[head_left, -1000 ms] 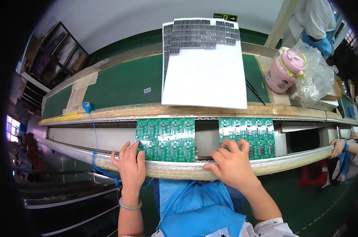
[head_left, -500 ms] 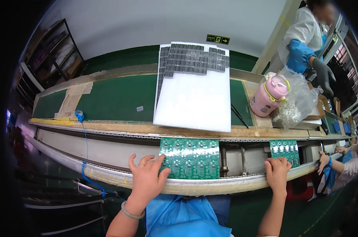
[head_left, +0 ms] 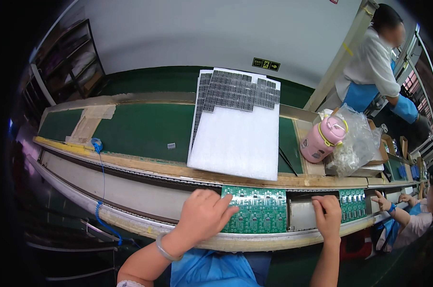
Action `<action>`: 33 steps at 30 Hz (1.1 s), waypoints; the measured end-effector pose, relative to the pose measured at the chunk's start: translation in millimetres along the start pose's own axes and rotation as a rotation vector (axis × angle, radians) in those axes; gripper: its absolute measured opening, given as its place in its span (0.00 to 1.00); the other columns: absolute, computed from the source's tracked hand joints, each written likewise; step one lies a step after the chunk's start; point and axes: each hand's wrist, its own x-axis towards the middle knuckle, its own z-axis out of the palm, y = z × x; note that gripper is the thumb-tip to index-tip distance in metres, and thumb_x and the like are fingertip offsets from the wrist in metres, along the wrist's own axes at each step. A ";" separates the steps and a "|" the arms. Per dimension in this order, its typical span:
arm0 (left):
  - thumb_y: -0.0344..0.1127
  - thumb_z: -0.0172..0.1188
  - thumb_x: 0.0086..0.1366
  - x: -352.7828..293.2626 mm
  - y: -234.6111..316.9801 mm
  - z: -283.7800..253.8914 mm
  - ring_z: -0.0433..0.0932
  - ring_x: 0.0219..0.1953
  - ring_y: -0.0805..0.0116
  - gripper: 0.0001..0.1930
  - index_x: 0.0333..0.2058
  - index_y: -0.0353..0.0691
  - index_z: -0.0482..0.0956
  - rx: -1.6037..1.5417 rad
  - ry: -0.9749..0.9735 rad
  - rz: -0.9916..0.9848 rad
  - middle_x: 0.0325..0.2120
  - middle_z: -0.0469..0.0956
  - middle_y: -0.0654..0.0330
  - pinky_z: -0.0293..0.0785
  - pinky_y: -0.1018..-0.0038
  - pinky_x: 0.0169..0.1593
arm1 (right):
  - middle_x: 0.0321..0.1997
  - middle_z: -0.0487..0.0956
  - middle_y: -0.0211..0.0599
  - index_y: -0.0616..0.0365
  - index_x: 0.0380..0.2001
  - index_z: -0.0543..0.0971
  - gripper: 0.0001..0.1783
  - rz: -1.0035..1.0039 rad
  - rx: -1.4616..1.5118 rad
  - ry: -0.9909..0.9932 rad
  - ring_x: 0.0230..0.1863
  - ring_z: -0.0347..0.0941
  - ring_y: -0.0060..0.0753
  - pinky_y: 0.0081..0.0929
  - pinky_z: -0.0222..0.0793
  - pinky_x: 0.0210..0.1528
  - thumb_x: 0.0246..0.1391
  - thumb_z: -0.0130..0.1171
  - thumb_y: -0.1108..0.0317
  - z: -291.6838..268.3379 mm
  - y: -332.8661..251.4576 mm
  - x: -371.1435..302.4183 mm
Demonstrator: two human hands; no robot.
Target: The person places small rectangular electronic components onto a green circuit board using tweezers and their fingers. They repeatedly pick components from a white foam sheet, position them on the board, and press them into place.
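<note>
A green circuit board panel (head_left: 254, 213) lies across the two rails of a long conveyor track in front of me. At its left end is my left hand (head_left: 204, 215), the index finger and thumb spread and touching the board's left edge. My right hand (head_left: 328, 215) hovers over the track, its fingers loosely bent and no object visible in them. Right beside that hand sits a second green circuit board panel (head_left: 353, 204); I cannot tell whether they touch.
Behind the track, a bench holds white foam sheets (head_left: 235, 143) with dark chip-like blocks (head_left: 230, 91), tweezers (head_left: 288, 161), a pink bottle (head_left: 321, 139) and a plastic bag (head_left: 354, 148). A blue coiled cord (head_left: 101, 217) hangs at left. One person stands behind; another person's hand (head_left: 382, 202) is at right.
Both board panels have slid right along the track, my left hand moving along with the nearer one. My right hand has shifted left off the second board. The view has tilted; the person behind has moved.
</note>
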 end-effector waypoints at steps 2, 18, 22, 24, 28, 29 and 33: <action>0.44 0.68 0.63 21.5 -6.6 -2.7 0.79 0.48 0.53 0.22 0.50 0.37 0.81 -0.050 0.167 0.043 0.37 0.83 0.56 0.71 0.56 0.56 | 0.35 0.83 0.42 0.59 0.37 0.85 0.05 -0.063 0.108 -0.023 0.39 0.78 0.47 0.39 0.72 0.44 0.57 0.65 0.73 12.9 -20.1 22.5; 0.56 0.68 0.61 71.0 -35.6 45.5 0.57 0.72 0.36 0.36 0.66 0.53 0.73 0.103 0.132 -0.009 0.70 0.64 0.50 0.45 0.31 0.70 | 0.46 0.78 0.36 0.55 0.48 0.83 0.20 -0.140 0.253 0.016 0.45 0.77 0.36 0.31 0.74 0.47 0.50 0.73 0.69 126.0 -19.2 253.3; 0.55 0.69 0.60 69.0 -36.9 41.8 0.57 0.72 0.36 0.37 0.66 0.52 0.73 0.095 0.128 -0.017 0.70 0.64 0.49 0.45 0.31 0.70 | 0.43 0.77 0.30 0.55 0.47 0.84 0.22 -0.089 0.226 -0.073 0.41 0.74 0.27 0.24 0.72 0.44 0.46 0.76 0.70 137.5 -20.8 273.1; 0.55 0.69 0.60 68.8 -38.0 42.0 0.57 0.72 0.36 0.37 0.66 0.52 0.73 0.084 0.128 -0.018 0.70 0.64 0.49 0.46 0.31 0.70 | 0.43 0.79 0.33 0.56 0.46 0.85 0.22 -0.103 0.215 -0.113 0.42 0.78 0.33 0.29 0.74 0.45 0.46 0.77 0.67 136.8 -14.0 281.0; 0.54 0.70 0.59 68.5 -38.5 43.4 0.58 0.72 0.37 0.37 0.66 0.52 0.73 0.076 0.127 -0.018 0.70 0.64 0.50 0.46 0.32 0.70 | 0.41 0.83 0.34 0.56 0.43 0.86 0.18 -0.313 0.107 0.006 0.39 0.81 0.36 0.32 0.77 0.40 0.48 0.75 0.64 139.5 -10.8 274.8; 0.54 0.70 0.58 68.5 -38.3 43.5 0.58 0.71 0.37 0.37 0.66 0.52 0.73 0.075 0.131 -0.017 0.70 0.64 0.50 0.46 0.32 0.70 | 0.41 0.83 0.34 0.56 0.43 0.86 0.17 -0.388 0.024 0.059 0.39 0.81 0.36 0.32 0.78 0.40 0.48 0.74 0.65 140.9 -10.5 273.1; 0.54 0.70 0.58 68.7 -38.5 45.4 0.58 0.71 0.37 0.37 0.66 0.52 0.73 0.082 0.146 -0.014 0.70 0.64 0.50 0.46 0.32 0.71 | 0.40 0.85 0.32 0.56 0.42 0.86 0.15 -0.586 -0.217 0.228 0.40 0.82 0.35 0.32 0.80 0.38 0.50 0.72 0.67 149.7 -7.8 268.5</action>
